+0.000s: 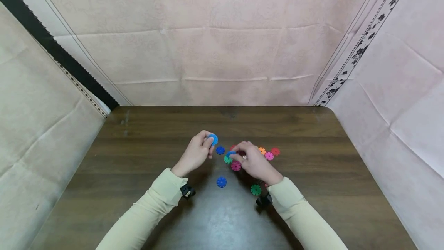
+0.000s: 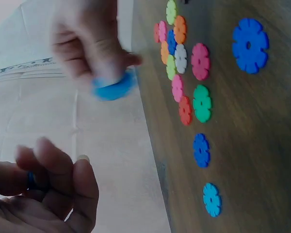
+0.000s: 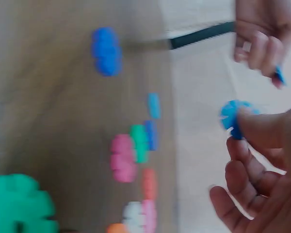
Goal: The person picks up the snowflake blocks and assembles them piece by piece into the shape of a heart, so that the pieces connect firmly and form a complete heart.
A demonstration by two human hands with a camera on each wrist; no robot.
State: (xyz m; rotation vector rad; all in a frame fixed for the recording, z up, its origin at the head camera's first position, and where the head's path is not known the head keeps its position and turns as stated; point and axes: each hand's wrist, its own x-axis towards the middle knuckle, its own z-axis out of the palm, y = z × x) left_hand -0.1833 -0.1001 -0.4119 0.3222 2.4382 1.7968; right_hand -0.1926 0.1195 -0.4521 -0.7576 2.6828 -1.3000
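My left hand (image 1: 195, 153) pinches a blue notched disc (image 3: 280, 76) at its fingertips; only its edge shows in the right wrist view. To the right, my right hand (image 1: 254, 161) holds another blue notched disc (image 3: 231, 115) between thumb and fingers, raised above the table. The two held discs are apart. Below the hands lie flower-shaped discs: a light-blue one (image 2: 212, 199), a dark blue one (image 1: 220, 150), a green one (image 2: 202, 103) and a magenta one (image 1: 236, 166). The right hand hides part of this cluster in the head view.
More discs lie on the brown wooden table (image 1: 138, 157): orange (image 1: 261, 150), red (image 1: 275, 151) and pink (image 1: 269, 156) at the right, a blue one (image 1: 221, 182) and a green one (image 1: 256, 189) nearer me. Pale cloth (image 1: 208, 49) hangs behind and at both sides.
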